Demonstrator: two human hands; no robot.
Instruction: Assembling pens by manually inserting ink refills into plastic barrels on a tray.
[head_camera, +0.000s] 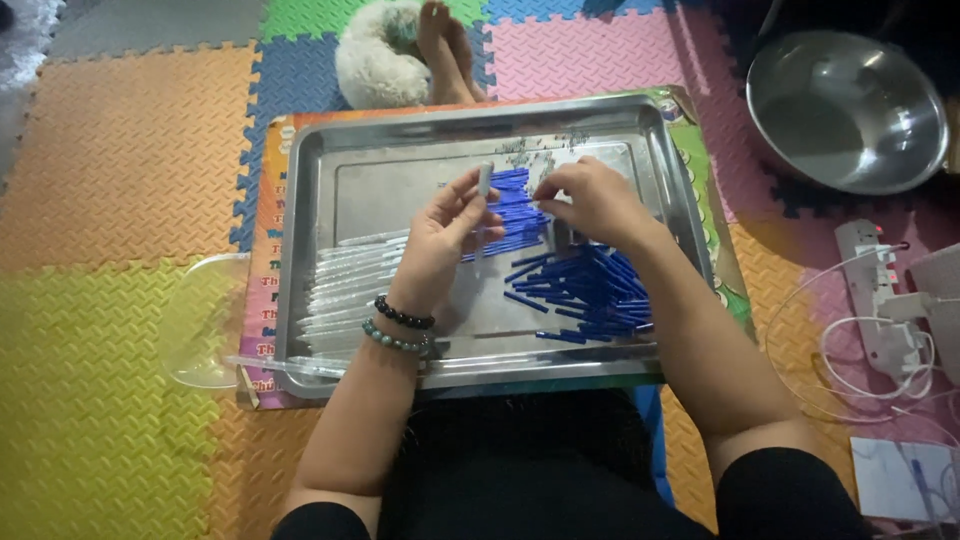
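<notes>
The left hand (440, 235) was closed around a slim clear plastic tube (484, 185), pinched between thumb and fingertips so that the tube stood nearly upright, its capped end rising just above the fingers. Two bead bracelets (402, 328), one dark and one greenish, circled the wrist below that hand.

The right hand (592, 200) hovered just to the right of the left one, its fingers curled inward and the fingertips drawn together toward the tube. Whether they gripped anything small could not be told, as the fingers hid their own tips.

Directly beneath and between both hands lay a bundle of blue sticks (515, 210), with a looser heap of more blue sticks (585, 295) spread under the right forearm. To the left of the left hand and under its forearm lay a row of clear tubes (345, 290) side by side. All of these rested in a shallow steel tray (300, 200), which sat on a colourful printed board over foam floor mats (120, 200).

Well beyond the right hand, to its far right, a steel bowl (850, 110) stood on the mats, with a white power strip (880, 290) and cables nearer.
</notes>
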